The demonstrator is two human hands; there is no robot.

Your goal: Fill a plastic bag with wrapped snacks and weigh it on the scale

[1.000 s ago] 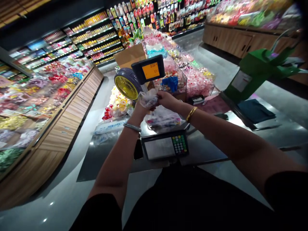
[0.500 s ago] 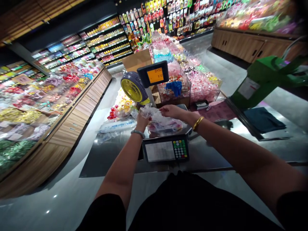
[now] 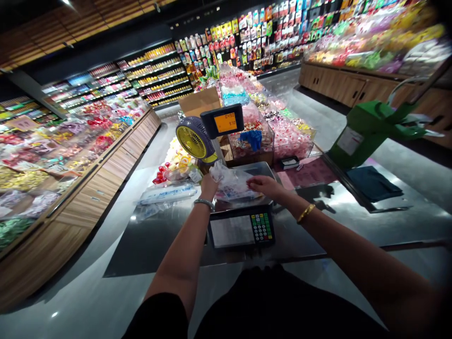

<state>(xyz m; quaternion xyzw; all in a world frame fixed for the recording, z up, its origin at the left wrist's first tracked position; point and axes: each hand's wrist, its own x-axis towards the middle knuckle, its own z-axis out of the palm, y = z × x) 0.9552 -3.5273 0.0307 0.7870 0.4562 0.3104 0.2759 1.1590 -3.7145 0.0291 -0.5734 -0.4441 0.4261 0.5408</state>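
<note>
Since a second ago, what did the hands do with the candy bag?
Both hands brought the bag of sweets down from in front of the orange display onto the scale's pan. The left hand still pinches the bag's neck; the right hand now lies flat on it. The reading changed from 0364 to 0490. The fan stayed put.

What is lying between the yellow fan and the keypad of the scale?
In the head view, the clear bag of sweets lies there on the scale's pan, with the left hand gripping it.
</note>
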